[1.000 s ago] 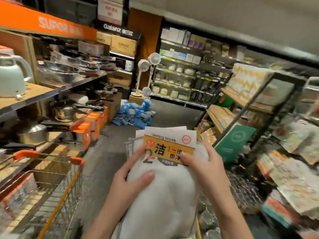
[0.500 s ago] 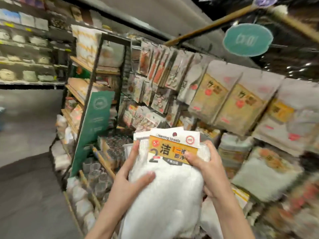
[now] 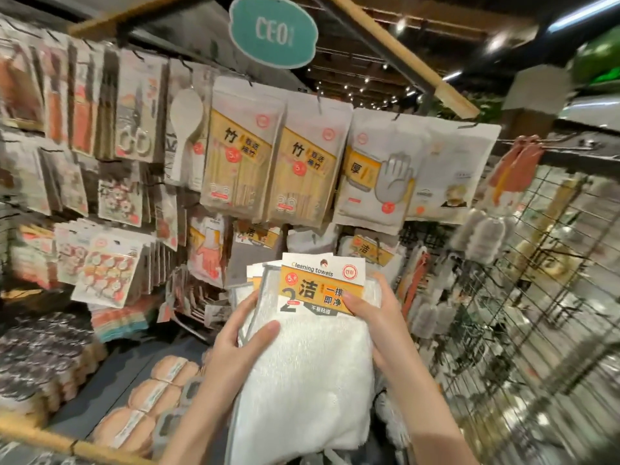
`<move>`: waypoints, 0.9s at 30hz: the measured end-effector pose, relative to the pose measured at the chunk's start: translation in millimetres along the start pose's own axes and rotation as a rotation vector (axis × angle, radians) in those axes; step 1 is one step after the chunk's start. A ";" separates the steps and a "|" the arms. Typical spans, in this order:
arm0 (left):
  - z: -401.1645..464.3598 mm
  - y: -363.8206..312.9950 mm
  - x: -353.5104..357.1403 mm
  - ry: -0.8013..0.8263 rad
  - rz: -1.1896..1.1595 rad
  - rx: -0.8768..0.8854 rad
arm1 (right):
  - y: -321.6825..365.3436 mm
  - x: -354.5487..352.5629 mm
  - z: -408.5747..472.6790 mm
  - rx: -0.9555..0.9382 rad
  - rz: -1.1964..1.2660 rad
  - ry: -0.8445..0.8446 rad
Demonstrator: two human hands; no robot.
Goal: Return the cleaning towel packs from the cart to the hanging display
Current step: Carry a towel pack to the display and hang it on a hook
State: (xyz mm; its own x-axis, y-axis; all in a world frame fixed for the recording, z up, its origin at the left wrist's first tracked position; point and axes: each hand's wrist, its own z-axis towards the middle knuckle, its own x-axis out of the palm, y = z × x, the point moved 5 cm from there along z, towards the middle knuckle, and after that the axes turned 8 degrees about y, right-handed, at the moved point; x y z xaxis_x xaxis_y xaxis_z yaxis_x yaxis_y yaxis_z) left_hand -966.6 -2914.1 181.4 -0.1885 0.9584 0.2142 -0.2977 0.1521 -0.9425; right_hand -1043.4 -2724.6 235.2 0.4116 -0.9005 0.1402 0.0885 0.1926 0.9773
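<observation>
While both hands grip it, the towel stack [image 3: 302,374] sits low centre in the head view, upright, in front of the hanging display [image 3: 278,156]. Left hand [image 3: 241,344]: thumb curled over the front of the white cloth, fingers behind the stack's left edge. Right hand [image 3: 375,317]: thumb pressed on the orange header card [image 3: 322,286], fingers wrapped round the right edge. Packs in the stack: at least three header cards fan out at top left; exact count cannot be told.

Display count, top row: two yellow bamboo packs [image 3: 241,156], one glove pack [image 3: 375,172], one white pack further right [image 3: 449,172]. One teal oval sign [image 3: 273,30] above. Second row, just behind the stack: matching towel packs with orange headers [image 3: 369,250], partly hidden, number unclear. Wire grid panel [image 3: 536,297] at right. Round tan packs [image 3: 147,401] on the lower shelf at left.

Versus half a second earlier: view has swung right and up, so the display now faces the camera squarely and the sign is overhead; the aisle and green board at left are gone. Grip unchanged on both sides.
</observation>
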 end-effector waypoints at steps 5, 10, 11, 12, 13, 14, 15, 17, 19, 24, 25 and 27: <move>17.9 19.3 28.6 0.056 -0.045 -0.036 | -4.2 -35.9 -1.2 -0.008 -0.036 -0.112; 29.2 27.4 55.8 0.077 -0.033 -0.050 | -5.5 -69.5 4.0 -0.001 -0.044 -0.172; 31.3 27.8 60.8 0.069 -0.025 -0.048 | -5.3 -74.4 6.2 -0.009 -0.068 -0.162; 33.5 28.4 65.6 0.059 -0.017 -0.045 | -4.4 -78.4 8.5 -0.014 -0.098 -0.151; 36.0 29.2 69.8 0.046 -0.004 -0.045 | -2.9 -82.9 11.1 -0.016 -0.129 -0.143; 39.0 30.5 74.6 0.042 0.013 -0.045 | -1.1 -87.4 14.1 -0.021 -0.160 -0.136; 41.1 31.9 78.6 0.042 0.035 -0.046 | 1.0 -92.7 17.0 -0.031 -0.189 -0.130; 44.6 34.3 85.6 0.036 0.057 -0.042 | 5.5 -101.1 22.0 -0.046 -0.214 -0.129; 48.6 38.9 88.9 0.034 0.073 -0.057 | 5.3 -111.0 28.6 -0.030 -0.165 -0.146; 58.2 43.4 89.3 0.002 -0.053 -0.048 | -0.3 -122.7 43.8 -0.083 -0.152 -0.190; 61.3 44.0 88.2 -0.001 -0.042 -0.037 | -1.5 -124.3 46.8 -0.092 -0.178 -0.224; 68.9 46.4 87.3 0.005 -0.016 -0.026 | -4.0 -125.2 52.3 -0.113 -0.206 -0.285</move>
State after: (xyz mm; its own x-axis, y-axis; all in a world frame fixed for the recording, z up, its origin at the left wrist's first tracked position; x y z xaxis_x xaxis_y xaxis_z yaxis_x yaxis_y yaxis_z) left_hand -1061.4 -2839.9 174.1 -0.1791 0.9569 0.2285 -0.2762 0.1740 -0.9452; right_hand -1142.8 -2633.1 222.1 0.1069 -0.9943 -0.0034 0.2494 0.0235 0.9681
